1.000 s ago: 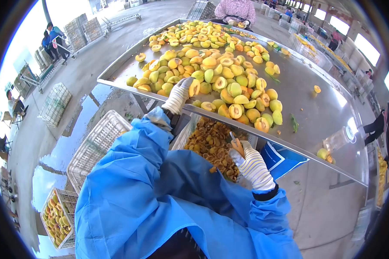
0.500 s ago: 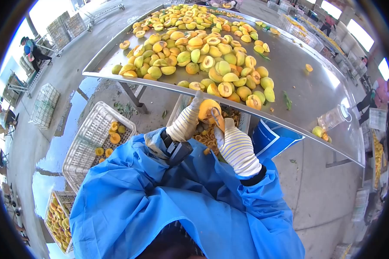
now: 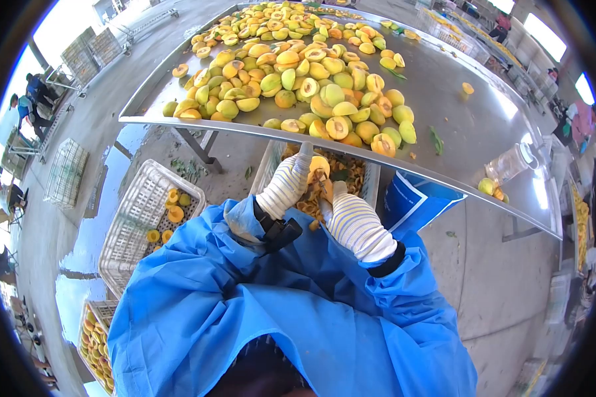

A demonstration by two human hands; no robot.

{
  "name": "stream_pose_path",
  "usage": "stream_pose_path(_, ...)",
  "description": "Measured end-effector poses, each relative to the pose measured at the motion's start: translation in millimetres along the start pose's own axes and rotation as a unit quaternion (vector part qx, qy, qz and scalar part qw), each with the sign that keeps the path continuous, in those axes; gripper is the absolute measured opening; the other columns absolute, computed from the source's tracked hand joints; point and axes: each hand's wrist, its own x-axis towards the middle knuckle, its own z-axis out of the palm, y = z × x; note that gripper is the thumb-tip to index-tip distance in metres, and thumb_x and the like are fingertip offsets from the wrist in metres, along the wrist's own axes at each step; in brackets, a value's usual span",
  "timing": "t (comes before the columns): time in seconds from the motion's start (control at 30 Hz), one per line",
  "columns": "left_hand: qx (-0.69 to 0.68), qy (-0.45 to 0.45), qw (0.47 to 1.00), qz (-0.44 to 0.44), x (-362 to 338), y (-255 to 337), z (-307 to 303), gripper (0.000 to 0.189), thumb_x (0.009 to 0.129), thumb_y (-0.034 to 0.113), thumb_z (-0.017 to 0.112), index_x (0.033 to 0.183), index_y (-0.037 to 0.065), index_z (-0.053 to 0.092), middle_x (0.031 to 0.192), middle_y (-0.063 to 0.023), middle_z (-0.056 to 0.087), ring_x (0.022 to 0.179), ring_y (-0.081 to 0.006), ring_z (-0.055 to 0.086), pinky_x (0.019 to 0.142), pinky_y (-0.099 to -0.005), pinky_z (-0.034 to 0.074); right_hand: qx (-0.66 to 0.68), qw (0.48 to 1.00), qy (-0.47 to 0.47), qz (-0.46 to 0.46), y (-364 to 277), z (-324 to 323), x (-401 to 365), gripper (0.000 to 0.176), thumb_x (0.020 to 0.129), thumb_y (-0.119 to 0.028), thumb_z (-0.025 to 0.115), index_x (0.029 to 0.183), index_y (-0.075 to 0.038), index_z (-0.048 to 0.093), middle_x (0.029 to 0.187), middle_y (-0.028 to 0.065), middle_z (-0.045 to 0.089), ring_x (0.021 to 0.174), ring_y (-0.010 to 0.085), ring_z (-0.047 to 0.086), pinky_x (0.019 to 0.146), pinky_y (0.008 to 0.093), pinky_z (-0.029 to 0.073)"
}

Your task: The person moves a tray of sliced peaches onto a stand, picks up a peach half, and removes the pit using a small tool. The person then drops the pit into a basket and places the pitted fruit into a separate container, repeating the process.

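My left hand (image 3: pixel 287 183), in a striped knit glove, grips a halved peach (image 3: pixel 319 165) with its cut orange face toward me. In my gloved right hand (image 3: pixel 359 226) is a small pitting knife (image 3: pixel 326 190) with an orange-brown handle; its tip is at the peach's hollow, partly hidden by the fruit and fingers. Both hands are over a white crate (image 3: pixel 263 173) of orange peach scraps and pits, just in front of the metal table (image 3: pixel 453 139). Many halved peaches (image 3: pixel 324 102) lie heaped on that table.
At my left stands a white crate (image 3: pixel 122 228) with several peach halves; a fuller crate (image 3: pixel 89 357) is below it. A blue bag (image 3: pixel 410 202) hangs by the table's front edge. A clear plastic jug (image 3: pixel 506 165) lies at right. People (image 3: pixel 30 112) stand far left.
The view has shifted slightly. My left hand has turned the peach half, so less of its cut face shows, and my right hand has moved a little lower and left with the knife.
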Motion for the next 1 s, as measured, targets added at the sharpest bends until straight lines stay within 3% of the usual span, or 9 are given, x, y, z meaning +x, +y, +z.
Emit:
stream_pose_path(0.1,-0.001,-0.003,1.000,0.027,10,-11,-7,0.074,0.088,0.073,0.047,0.106,0.004,0.066,0.092,-0.0045,0.067,0.082,-0.0124,0.063,0.062,-0.0249,0.053,0.054,0.996,0.012,-0.076,20,12,4,0.040,0.093,-0.032,0.058,0.107,0.006,0.053,0.086,0.0325,0.064,0.089,0.0477,0.063,0.076,0.0493,0.051)
stream_pose_path(0.23,0.008,-0.031,0.999,0.008,11,-9,-10,0.079,0.089,0.074,0.042,0.115,0.003,0.063,0.102,-0.0071,0.067,0.089,-0.0126,0.063,0.081,-0.0234,0.051,0.055,0.994,-0.053,-0.083,24,3,7,0.040,0.093,-0.032,0.059,0.112,0.003,0.053,0.095,0.0324,0.063,0.094,0.0481,0.060,0.080,0.0483,0.049)
stream_pose_path(0.37,-0.065,-0.054,0.988,0.131,-1,-1,2,0.068,0.095,0.065,0.043,0.121,0.005,0.060,0.113,-0.0087,0.064,0.098,-0.0168,0.063,0.087,-0.0294,0.051,0.200,0.977,-0.021,-0.073,38,12,11,0.040,0.096,-0.032,0.057,0.113,0.004,0.053,0.097,0.0286,0.065,0.094,0.0471,0.061,0.085,0.0463,0.048)
stream_pose_path(0.4,-0.045,-0.047,0.985,0.157,-2,-4,5,0.066,0.095,0.064,0.043,0.122,0.005,0.059,0.114,-0.0086,0.064,0.099,-0.0168,0.063,0.087,-0.0295,0.051,0.141,0.978,0.053,-0.145,53,27,18,0.040,0.096,-0.035,0.058,0.114,0.001,0.053,0.082,0.0176,0.065,0.071,0.0361,0.064,0.066,0.0421,0.051)
stream_pose_path(0.43,-0.025,-0.040,0.982,0.182,-2,-7,8,0.065,0.096,0.062,0.044,0.123,0.005,0.059,0.115,-0.0084,0.063,0.099,-0.0169,0.062,0.087,-0.0296,0.051,0.243,0.968,-0.027,-0.058,38,12,14,0.039,0.096,-0.036,0.058,0.112,-0.001,0.054,0.077,0.0131,0.062,0.063,0.0301,0.060,0.059,0.0389,0.049)
stream_pose_path(0.5,-0.048,-0.036,0.985,0.164,7,-21,9,0.066,0.093,0.063,0.051,0.123,0.005,0.059,0.105,-0.0062,0.066,0.092,-0.0141,0.063,0.083,-0.0280,0.051,0.427,0.877,-0.184,0.118,8,-21,-1,0.037,0.096,-0.039,0.058,0.109,-0.005,0.056,0.067,0.0042,0.055,0.048,0.0181,0.053,0.044,0.0325,0.044)
stream_pose_path(0.6,-0.097,-0.116,0.982,0.115,-10,1,9,0.070,0.088,0.066,0.056,0.123,0.006,0.059,0.093,-0.0038,0.067,0.081,-0.0122,0.063,0.075,-0.0262,0.051,0.614,0.733,-0.251,0.153,2,-29,-13,0.034,0.097,-0.044,0.057,0.102,-0.010,0.056,0.061,-0.0037,0.044,0.040,0.0054,0.039,0.035,0.0226,0.031)
stream_pose_path(0.83,-0.135,-0.151,0.974,0.102,-13,9,7,0.069,0.088,0.064,0.058,0.122,0.004,0.059,0.098,-0.0053,0.066,0.087,-0.0137,0.063,0.079,-0.0280,0.051,0.742,0.573,-0.318,0.141,10,-17,-7,0.037,0.096,-0.048,0.056,0.099,-0.011,0.056,0.059,-0.0040,0.044,0.038,0.0058,0.038,0.033,0.0199,0.030)
stream_pose_path(1.0,-0.140,-0.156,0.971,0.113,-12,7,4,0.072,0.088,0.066,0.057,0.124,0.004,0.057,0.099,-0.0059,0.066,0.089,-0.0141,0.063,0.081,-0.0283,0.051,0.764,0.547,-0.313,0.140,8,-15,-6,0.035,0.098,-0.045,0.055,0.101,-0.010,0.055,0.058,-0.0031,0.044,0.036,0.0061,0.037,0.032,0.0204,0.031)
